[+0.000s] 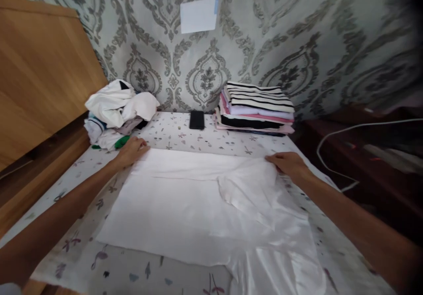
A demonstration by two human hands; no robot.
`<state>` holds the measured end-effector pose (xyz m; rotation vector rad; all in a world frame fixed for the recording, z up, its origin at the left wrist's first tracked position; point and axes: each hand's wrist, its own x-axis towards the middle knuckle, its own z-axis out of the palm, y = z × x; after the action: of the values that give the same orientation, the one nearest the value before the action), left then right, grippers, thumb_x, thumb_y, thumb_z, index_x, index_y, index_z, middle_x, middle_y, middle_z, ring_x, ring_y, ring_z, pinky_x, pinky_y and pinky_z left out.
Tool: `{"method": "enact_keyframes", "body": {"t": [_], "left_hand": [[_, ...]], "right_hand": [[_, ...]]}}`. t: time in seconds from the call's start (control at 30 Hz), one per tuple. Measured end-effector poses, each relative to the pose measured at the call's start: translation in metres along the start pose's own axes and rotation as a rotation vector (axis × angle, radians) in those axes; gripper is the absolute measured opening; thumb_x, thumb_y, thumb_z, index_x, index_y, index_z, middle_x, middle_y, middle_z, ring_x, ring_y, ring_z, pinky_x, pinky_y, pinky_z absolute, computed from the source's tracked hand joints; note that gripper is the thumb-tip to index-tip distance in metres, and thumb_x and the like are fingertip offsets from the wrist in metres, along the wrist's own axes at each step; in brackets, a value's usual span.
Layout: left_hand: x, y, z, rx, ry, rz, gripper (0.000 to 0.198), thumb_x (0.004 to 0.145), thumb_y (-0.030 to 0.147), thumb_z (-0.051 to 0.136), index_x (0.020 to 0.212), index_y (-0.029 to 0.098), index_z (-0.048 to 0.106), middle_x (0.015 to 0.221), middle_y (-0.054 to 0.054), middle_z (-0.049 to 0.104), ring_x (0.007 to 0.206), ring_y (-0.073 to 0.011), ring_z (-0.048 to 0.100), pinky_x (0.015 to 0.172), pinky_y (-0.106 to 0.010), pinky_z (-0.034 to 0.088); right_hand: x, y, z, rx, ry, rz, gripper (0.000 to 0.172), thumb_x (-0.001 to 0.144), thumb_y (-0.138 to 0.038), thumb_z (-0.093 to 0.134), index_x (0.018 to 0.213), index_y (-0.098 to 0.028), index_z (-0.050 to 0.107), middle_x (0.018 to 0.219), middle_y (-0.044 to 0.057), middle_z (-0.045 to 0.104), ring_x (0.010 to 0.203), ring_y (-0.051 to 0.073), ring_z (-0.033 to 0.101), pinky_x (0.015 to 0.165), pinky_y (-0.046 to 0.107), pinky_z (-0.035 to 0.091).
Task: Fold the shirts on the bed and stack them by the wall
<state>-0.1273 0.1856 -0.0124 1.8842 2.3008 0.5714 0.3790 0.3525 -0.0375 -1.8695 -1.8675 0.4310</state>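
Note:
A white shirt point(172, 211) lies spread sideways on a patterned sheet point(185, 138), its hem to the left and its sleeves to the right. The far side is folded inward as a long strip, with one sleeve laid over the body. My left hand point(132, 151) pinches the far left corner of the shirt at the hem. With fingers closed, my right hand point(287, 165) grips the far right corner near the shoulder. The near sleeve stretches toward me and looks wrinkled.
A crumpled pile of clothes point(115, 107) sits at the back left beside a wooden cabinet point(46, 70). Folded clothes point(257, 107) are stacked at the back right, and a black phone point(197, 120) lies between. A white cable point(325, 143) hangs at the right, past the sheet's edge.

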Motion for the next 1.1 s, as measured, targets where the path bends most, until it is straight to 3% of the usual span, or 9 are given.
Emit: {"method": "enact_keyframes", "body": {"t": [0.1,0.23,0.4,0.5,0.57,0.7,0.87,0.97,1.1], "left_hand": [[0.005,0.003,0.005,0.059,-0.061,0.037,0.024,0.080,0.044,0.047,0.075,0.021,0.053,0.081,-0.006,0.057,0.083,-0.0254,0.058,0.078,-0.037,0.045],[0.006,-0.002,0.005,0.102,-0.100,-0.029,0.024,0.085,0.045,0.039,0.078,0.024,0.046,0.072,-0.004,0.058,0.073,-0.0245,0.058,0.066,-0.034,0.041],[-0.001,0.009,0.003,0.320,-0.043,0.100,0.021,0.089,0.038,0.037,0.079,0.023,0.048,0.084,-0.008,0.064,0.088,-0.0298,0.060,0.076,-0.040,0.047],[-0.007,0.031,0.007,0.417,0.069,0.205,0.032,0.095,0.038,0.031,0.100,0.021,0.057,0.103,-0.012,0.066,0.104,-0.0340,0.060,0.087,-0.048,0.049],[-0.011,0.043,0.016,0.344,0.078,0.327,0.045,0.099,0.044,0.025,0.122,0.021,0.056,0.125,-0.013,0.063,0.119,-0.0331,0.056,0.099,-0.050,0.047],[-0.019,0.045,0.044,0.194,-0.121,0.497,0.058,0.100,0.054,0.025,0.149,0.027,0.043,0.158,-0.006,0.043,0.144,-0.0269,0.041,0.117,-0.045,0.035],[-0.019,0.041,0.054,0.195,-0.199,0.473,0.057,0.101,0.055,0.025,0.154,0.036,0.036,0.164,0.000,0.032,0.149,-0.0283,0.034,0.122,-0.052,0.026],[-0.006,0.084,0.046,0.053,-0.275,0.481,0.061,0.099,0.060,0.029,0.153,0.033,0.038,0.163,-0.002,0.034,0.148,-0.0291,0.035,0.121,-0.052,0.027],[0.023,0.191,0.062,-0.371,-0.486,0.618,0.052,0.100,0.054,0.036,0.142,0.026,0.050,0.148,-0.007,0.056,0.135,-0.0251,0.053,0.112,-0.043,0.042]], "right_hand": [[-0.007,0.003,-0.001,0.059,-0.057,0.077,0.021,0.077,-0.033,0.064,0.068,-0.015,0.073,0.047,0.000,0.058,0.045,0.015,0.053,0.048,0.026,0.041],[-0.010,0.006,0.000,0.056,-0.008,0.128,0.021,0.081,-0.029,0.060,0.081,-0.014,0.075,0.062,0.003,0.066,0.057,0.016,0.059,0.053,0.025,0.041],[-0.008,0.003,0.001,0.024,0.018,0.164,0.017,0.080,-0.026,0.061,0.079,-0.016,0.074,0.074,0.006,0.071,0.070,0.019,0.063,0.059,0.026,0.040],[-0.007,0.001,0.000,0.042,-0.009,0.191,0.014,0.080,-0.026,0.063,0.075,-0.017,0.074,0.067,0.004,0.068,0.064,0.017,0.060,0.057,0.026,0.039],[-0.006,-0.001,-0.001,0.075,-0.029,0.207,0.014,0.080,-0.027,0.065,0.072,-0.018,0.072,0.059,0.001,0.063,0.059,0.015,0.057,0.056,0.025,0.038],[-0.006,-0.002,-0.005,0.191,-0.080,0.235,0.011,0.075,-0.023,0.070,0.066,-0.018,0.069,0.046,-0.003,0.054,0.050,0.012,0.052,0.053,0.023,0.038],[-0.016,-0.005,-0.013,0.414,-0.112,0.290,0.023,0.083,-0.022,0.065,0.061,-0.018,0.059,0.040,-0.005,0.045,0.038,0.009,0.040,0.044,0.022,0.033],[-0.032,-0.006,-0.019,0.564,-0.136,0.308,0.023,0.087,-0.024,0.063,0.066,-0.018,0.058,0.047,-0.004,0.050,0.038,0.007,0.039,0.041,0.020,0.030],[-0.055,-0.007,-0.025,0.696,-0.179,0.334,0.019,0.087,-0.021,0.065,0.070,-0.017,0.058,0.054,-0.003,0.054,0.038,0.005,0.038,0.038,0.020,0.026]]}}
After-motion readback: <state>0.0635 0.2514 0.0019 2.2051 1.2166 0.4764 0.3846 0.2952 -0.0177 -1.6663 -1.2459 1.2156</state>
